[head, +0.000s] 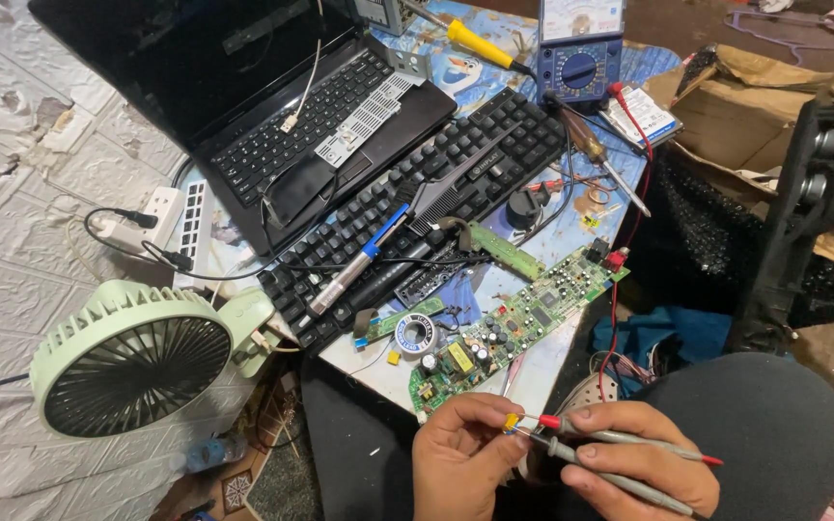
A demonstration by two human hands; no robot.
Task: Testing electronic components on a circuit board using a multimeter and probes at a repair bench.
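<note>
Just below the near end of the long green circuit board [514, 318] on the bench [542, 371], the left hand [460, 453] pinches a small yellow component [511, 422] in its fingers [494, 410], while the right hand [644, 453] grips two probes [620, 453], their tips touching that component.

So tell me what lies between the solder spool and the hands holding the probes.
In the head view, the near end of the long green circuit board lies between the solder spool and the left hand and right hand.
</note>
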